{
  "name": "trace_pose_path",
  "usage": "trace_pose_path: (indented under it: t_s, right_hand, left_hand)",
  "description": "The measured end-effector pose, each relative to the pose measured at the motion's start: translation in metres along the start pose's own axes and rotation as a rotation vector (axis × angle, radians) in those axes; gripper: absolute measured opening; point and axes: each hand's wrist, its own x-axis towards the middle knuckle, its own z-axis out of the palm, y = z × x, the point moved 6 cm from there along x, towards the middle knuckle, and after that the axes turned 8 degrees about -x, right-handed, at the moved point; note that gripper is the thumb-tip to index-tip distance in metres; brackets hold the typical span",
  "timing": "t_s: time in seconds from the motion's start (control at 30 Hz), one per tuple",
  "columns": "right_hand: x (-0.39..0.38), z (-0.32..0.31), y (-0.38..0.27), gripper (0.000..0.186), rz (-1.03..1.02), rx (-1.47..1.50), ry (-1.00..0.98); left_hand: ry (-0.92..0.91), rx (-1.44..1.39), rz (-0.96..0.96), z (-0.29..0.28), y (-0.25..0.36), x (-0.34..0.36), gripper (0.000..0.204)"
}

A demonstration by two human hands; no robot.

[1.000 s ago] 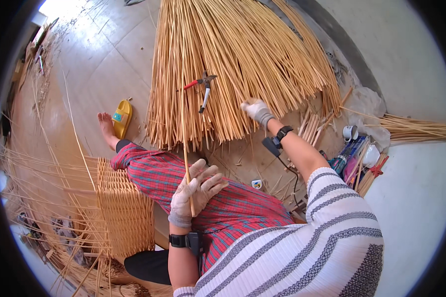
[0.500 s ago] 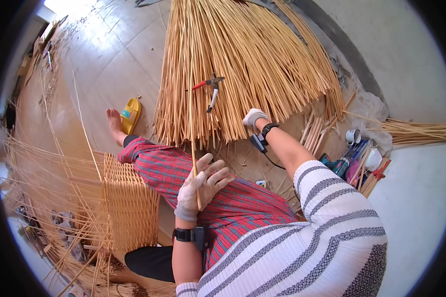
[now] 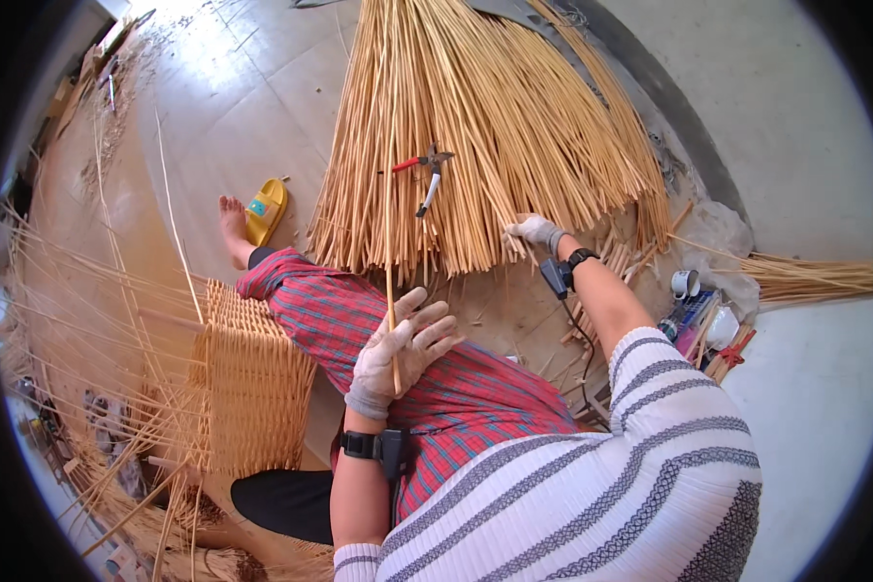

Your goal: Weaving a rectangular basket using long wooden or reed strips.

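Observation:
My left hand (image 3: 404, 341), in a white work glove, is above my lap. A long peeled cane (image 3: 391, 294) is held under its thumb against the palm, while the other fingers are spread. The cane's far part lies over a large fanned bundle of canes (image 3: 446, 126). At the bundle's near right edge, my gloved right hand (image 3: 536, 232) has its fingers closed around the end of one or more canes; how many is hidden. Pruning shears (image 3: 431, 178) with one red and one white handle lie on the bundle.
A partly woven basket (image 3: 257, 388) with long loose strands stands at my left. Beyond my bare foot lies a yellow slipper (image 3: 267, 211). To the right are a white mug (image 3: 685, 283), a plastic bag (image 3: 716, 233), cut cane pieces and another cane bundle (image 3: 810, 278) by the wall.
My right hand has moved right and slightly nearer along the bundle's edge, and its fingers now close on cane there. The left hand still holds its cane; the view has shifted slightly.

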Motion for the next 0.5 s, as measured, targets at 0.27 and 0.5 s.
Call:
trace_pose_path:
  t_s: [0.27, 0.5]
  right_hand:
    - [-0.007, -0.006, -0.006, 0.032, -0.004, -0.045, 0.157]
    - [-0.018, -0.013, -0.036, 0.075, -0.057, -0.869, 0.483]
  left_hand:
    - [-0.042, -0.047, 0.016, -0.002, -0.001, -0.005, 0.048]
    - [-0.052, -0.056, 0.019, -0.004, 0.0, -0.006, 0.049]
